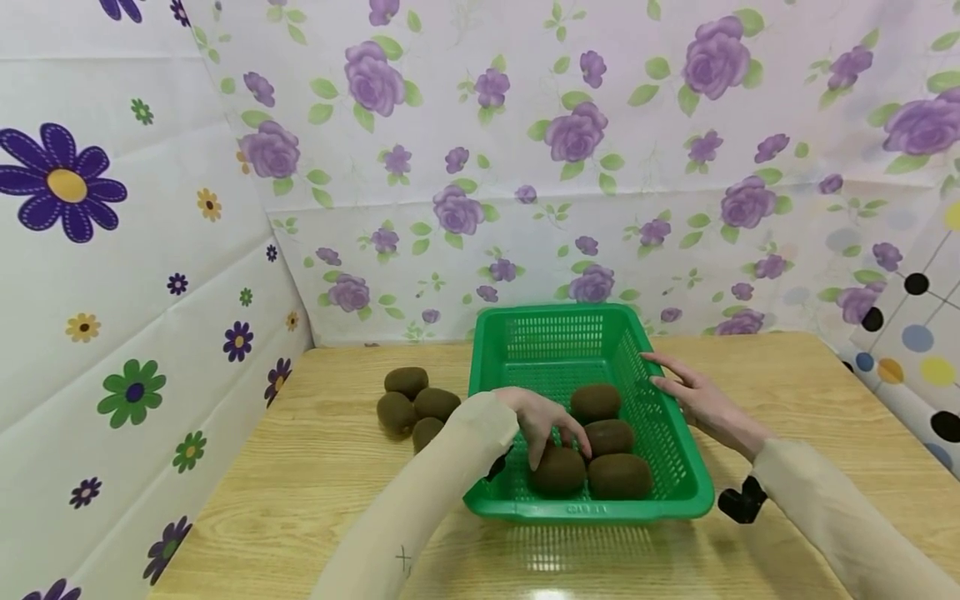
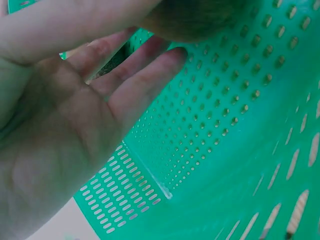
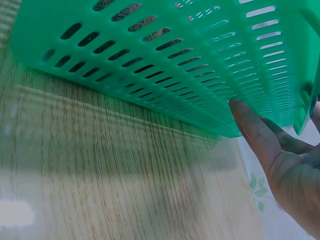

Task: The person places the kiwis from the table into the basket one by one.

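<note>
Inside the green plastic basket, my left hand holds a brown kiwi at the front left, thumb on one side and fingers on the other. In the left wrist view that kiwi shows at the top, between thumb and fingertips. More kiwis lie beside it: one at the front right, one behind and one farther back. My right hand grips the basket's right side, with digits over the rim and a finger against the outer wall.
Several loose kiwis sit in a cluster on the wooden table, left of the basket. A flowered sheet hangs right behind the table's back edge, and another patterned sheet stands along the left.
</note>
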